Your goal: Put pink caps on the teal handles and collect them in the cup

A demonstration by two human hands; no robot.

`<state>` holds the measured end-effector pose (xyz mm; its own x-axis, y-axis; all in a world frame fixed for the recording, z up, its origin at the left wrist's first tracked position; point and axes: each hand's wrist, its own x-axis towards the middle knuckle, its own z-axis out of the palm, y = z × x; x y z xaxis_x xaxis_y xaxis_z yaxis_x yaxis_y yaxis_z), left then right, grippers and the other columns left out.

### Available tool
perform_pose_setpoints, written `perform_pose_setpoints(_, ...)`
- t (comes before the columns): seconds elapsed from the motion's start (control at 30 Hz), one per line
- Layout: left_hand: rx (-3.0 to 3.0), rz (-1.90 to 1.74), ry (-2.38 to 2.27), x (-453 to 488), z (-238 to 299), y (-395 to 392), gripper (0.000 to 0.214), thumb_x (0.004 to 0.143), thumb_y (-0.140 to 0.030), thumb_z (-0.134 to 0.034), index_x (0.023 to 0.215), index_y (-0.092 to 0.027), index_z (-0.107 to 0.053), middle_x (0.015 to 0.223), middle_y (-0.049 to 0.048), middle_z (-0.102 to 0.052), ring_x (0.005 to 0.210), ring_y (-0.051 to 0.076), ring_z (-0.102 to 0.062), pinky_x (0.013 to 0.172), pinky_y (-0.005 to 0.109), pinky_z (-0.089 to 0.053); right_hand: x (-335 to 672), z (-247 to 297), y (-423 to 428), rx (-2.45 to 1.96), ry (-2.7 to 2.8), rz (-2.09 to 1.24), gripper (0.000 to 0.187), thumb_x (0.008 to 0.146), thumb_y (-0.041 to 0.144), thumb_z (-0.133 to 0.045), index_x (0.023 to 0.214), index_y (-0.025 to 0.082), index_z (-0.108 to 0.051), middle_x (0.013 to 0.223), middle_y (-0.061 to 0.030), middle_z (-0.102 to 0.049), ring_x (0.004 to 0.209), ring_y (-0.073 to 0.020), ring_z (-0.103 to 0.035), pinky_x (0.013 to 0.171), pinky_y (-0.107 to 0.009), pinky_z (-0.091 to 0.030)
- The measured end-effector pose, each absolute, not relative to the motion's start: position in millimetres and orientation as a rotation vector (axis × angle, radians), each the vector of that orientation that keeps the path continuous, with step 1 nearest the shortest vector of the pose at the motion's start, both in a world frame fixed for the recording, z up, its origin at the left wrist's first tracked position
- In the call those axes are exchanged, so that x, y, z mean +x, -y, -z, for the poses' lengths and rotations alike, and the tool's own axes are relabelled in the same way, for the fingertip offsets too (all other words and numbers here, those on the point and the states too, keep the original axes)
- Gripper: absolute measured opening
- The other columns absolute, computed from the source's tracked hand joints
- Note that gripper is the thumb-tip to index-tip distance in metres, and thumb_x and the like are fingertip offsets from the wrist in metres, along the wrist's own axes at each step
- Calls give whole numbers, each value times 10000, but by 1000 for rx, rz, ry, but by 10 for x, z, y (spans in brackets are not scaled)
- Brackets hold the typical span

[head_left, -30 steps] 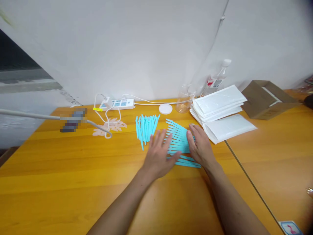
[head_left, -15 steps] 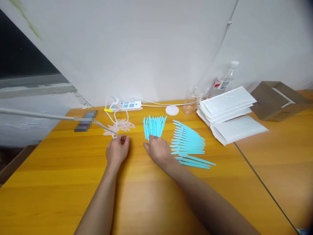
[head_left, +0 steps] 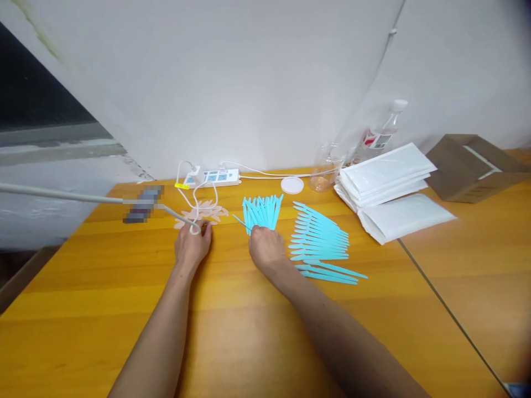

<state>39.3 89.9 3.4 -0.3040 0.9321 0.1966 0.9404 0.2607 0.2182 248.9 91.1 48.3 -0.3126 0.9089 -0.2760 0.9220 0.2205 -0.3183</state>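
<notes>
My right hand (head_left: 266, 248) is closed around a turquoise eyebrow razor (head_left: 241, 222), whose thin end points up and left from the fist. Just beyond it lies a bunch of similar turquoise razors (head_left: 262, 210), fanned on the table. Right of that hand, more razors (head_left: 319, 235) are laid out in a row, with several apart below them. My left hand (head_left: 192, 244) has its fingers bent together at the near edge of a pile of small pale pink, translucent covers (head_left: 209, 211). What the left fingertips hold, if anything, is hidden. A white cable loop hangs in front of that hand.
A power strip (head_left: 215, 177) with a plugged-in charger stands by the wall. Near it are a round lid (head_left: 292, 185), a clear jar (head_left: 326, 171) and a bottle (head_left: 379, 135). White padded envelopes (head_left: 385, 174) and an open cardboard box (head_left: 460, 168) occupy the right. A blurred dark object (head_left: 143, 204) is at left.
My right hand has closed, and a razor now sticks out leftward from it. My left hand has shifted slightly left and farther in, to the pink covers.
</notes>
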Motion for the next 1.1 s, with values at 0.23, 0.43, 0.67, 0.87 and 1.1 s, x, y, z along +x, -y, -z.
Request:
perform_pose_setpoints(0.23, -1971, 709, 2574, 491, -106, -711, 326, 933, -432, -447, 993, -196, -664, 890, 88, -724, 808, 224, -669, 716, 304, -484, 3065, -453, -665, 1937, -2835, 1070, 213, 965, 274, -466, 880, 184, -639, 882, -47, -678, 836, -172, -627, 744, -269, -446)
perform_pose_setpoints(0.43, -2098, 2105, 2836, 1011, -195, -353, 350, 830, -494, -657, 927, -157, -659, 833, 45, -707, 656, 116, -590, 627, 228, -475, 3763, -368, -585, 1649, -2648, 1882, 291, 988, 408, -420, 843, 192, -549, 712, 28, -540, 646, -119, -475, 580, -220, -387)
perform_pose_setpoints(0.67, -2070, 2254, 2913, 1120, -175, -245, 251, 809, -391, -728, 892, -155, -711, 737, 7, -682, 609, 82, -567, 599, 200, -459, 3913, -288, -596, 1663, -2495, 2151, 306, 954, 473, -502, 899, 185, -591, 767, 17, -535, 694, -117, -474, 627, -220, -435)
perform_pose_setpoints(0.87, -1382, 2933, 2901, 1171, -124, -306, 333, 708, -352, -823, 933, -147, -688, 775, 16, -708, 681, 105, -652, 661, 224, -533, 3834, -216, -547, 1757, -2331, 2374, 331, 917, 498, -569, 900, 173, -627, 682, 21, -567, 617, -107, -532, 594, -218, -447)
perform_pose_setpoints(1.1, -1441, 2466, 2483, 1444, -252, -251, 270, 851, -389, -679, 1015, -175, -671, 905, 31, -729, 874, 144, -688, 896, 287, -527, 3604, -156, -372, 1808, -2558, 2051, 243, 961, 367, -516, 917, 185, -671, 753, -4, -642, 578, -107, -567, 538, -218, -416)
